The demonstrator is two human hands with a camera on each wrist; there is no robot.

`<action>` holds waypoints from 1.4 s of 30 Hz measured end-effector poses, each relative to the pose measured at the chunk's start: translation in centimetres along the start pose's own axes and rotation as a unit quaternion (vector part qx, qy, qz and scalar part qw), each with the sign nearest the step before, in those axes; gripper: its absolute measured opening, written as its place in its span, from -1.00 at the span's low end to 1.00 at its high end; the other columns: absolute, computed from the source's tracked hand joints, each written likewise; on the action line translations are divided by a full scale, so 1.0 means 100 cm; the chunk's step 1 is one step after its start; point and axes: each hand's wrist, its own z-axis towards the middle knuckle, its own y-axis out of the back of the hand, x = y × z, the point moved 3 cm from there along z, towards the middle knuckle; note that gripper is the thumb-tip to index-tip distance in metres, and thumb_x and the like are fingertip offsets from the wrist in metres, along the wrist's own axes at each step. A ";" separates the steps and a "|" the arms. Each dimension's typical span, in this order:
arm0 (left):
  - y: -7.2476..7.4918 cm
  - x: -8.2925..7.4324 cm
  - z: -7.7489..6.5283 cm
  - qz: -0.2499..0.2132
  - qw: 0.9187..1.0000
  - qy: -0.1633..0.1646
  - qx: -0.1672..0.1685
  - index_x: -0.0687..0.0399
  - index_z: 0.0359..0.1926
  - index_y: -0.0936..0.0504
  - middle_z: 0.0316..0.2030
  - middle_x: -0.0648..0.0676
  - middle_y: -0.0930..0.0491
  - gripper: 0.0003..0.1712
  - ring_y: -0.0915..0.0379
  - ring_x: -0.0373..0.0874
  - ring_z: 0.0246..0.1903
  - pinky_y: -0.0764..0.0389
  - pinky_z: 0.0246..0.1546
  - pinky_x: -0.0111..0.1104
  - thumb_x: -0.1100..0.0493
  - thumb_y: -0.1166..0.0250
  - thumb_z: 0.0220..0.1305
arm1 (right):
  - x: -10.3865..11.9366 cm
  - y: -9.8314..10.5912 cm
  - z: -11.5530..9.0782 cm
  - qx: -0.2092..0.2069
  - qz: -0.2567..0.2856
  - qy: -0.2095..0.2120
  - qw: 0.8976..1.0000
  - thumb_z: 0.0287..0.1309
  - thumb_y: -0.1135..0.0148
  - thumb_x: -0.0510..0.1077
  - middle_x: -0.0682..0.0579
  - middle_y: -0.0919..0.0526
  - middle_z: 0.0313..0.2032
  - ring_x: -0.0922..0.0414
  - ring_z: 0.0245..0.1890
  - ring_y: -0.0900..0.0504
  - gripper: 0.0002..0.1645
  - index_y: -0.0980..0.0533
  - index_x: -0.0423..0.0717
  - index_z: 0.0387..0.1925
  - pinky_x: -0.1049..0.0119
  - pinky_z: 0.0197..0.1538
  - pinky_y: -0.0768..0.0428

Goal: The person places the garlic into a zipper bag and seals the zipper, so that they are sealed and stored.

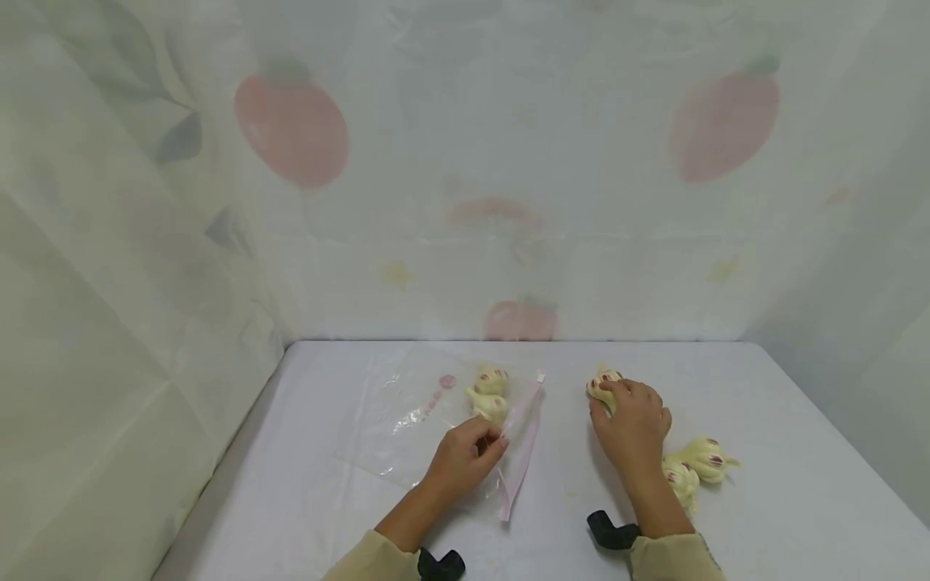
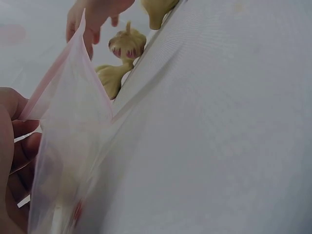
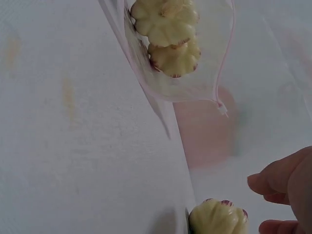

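A clear plastic zip bag [image 1: 417, 411] with a pink zip edge [image 1: 525, 460] and a white slider [image 3: 222, 108] lies on the table. Two cream garlic bulbs [image 3: 165, 22] with purple streaks show inside it. My left hand [image 1: 465, 456] pinches the bag near its mouth, holding the edge raised in the left wrist view. Over a loose garlic bulb [image 1: 603, 387] right of the bag hovers my right hand [image 1: 632, 424], its fingers [image 3: 280, 178] apart from the bulb in the right wrist view. Two more garlic bulbs [image 1: 705, 460] lie beside my right wrist.
The white table [image 1: 799, 516] meets a pale curtain with fruit prints [image 1: 508, 202] at the back. More of this cloth hangs at the left and right sides. Black bent pieces [image 1: 612, 532] sit at both wrists, by the beige sleeves [image 1: 672, 557].
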 end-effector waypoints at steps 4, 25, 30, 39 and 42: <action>0.000 0.000 0.000 -0.002 1.000 0.002 0.001 -0.10 -0.44 -0.57 -0.56 -0.22 -0.38 -0.85 -0.31 -0.38 -0.55 -0.37 -0.53 -0.57 0.21 -0.38 0.19 | -0.001 -0.005 -0.003 0.099 -0.032 -0.048 0.993 0.12 -0.30 0.00 -0.26 -0.46 0.20 -0.32 0.24 -0.31 -0.51 -0.55 -0.05 0.09 -0.36 0.11 -0.21; 0.001 -0.003 0.001 0.004 1.000 0.014 0.007 -0.10 -0.43 -0.58 -0.56 -0.24 -0.37 -0.85 -0.34 -0.32 -0.54 -0.37 -0.52 -0.57 0.20 -0.37 0.21 | -0.005 -0.015 -0.005 0.165 -0.031 -0.032 0.985 0.07 -0.36 -0.05 -0.24 -0.54 0.07 -0.30 0.12 -0.40 -0.56 -0.58 -0.06 0.01 -0.26 -0.07 -0.45; 0.002 -0.004 0.001 0.000 1.000 0.014 0.006 -0.11 -0.44 -0.57 -0.56 -0.24 -0.36 -0.84 -0.31 -0.35 -0.55 -0.37 -0.53 -0.56 0.20 -0.37 0.20 | -0.004 -0.023 -0.006 0.243 0.013 -0.033 0.969 0.07 -0.37 -0.04 -0.26 -0.54 0.07 -0.27 0.06 -0.46 -0.50 -0.55 -0.12 0.05 -0.20 0.01 -0.47; 0.001 -0.004 0.001 0.003 1.000 0.019 0.010 -0.08 -0.43 -0.58 -0.55 -0.23 -0.38 -0.86 -0.35 -0.29 -0.54 -0.39 -0.51 -0.56 0.21 -0.37 0.21 | 0.002 -0.027 -0.009 0.259 0.044 -0.025 0.964 0.10 -0.36 0.02 -0.18 -0.57 0.10 -0.22 0.14 -0.49 -0.51 -0.55 -0.09 0.05 -0.19 0.13 -0.44; 0.001 -0.004 0.001 0.004 1.000 0.019 0.012 -0.08 -0.42 -0.58 -0.55 -0.23 -0.38 -0.87 -0.35 -0.29 -0.53 -0.39 -0.51 -0.56 0.21 -0.37 0.21 | 0.003 -0.029 -0.009 0.267 0.056 -0.013 0.962 0.10 -0.37 -0.01 -0.17 -0.57 0.12 -0.21 0.18 -0.48 -0.51 -0.55 -0.09 0.05 -0.17 0.18 -0.42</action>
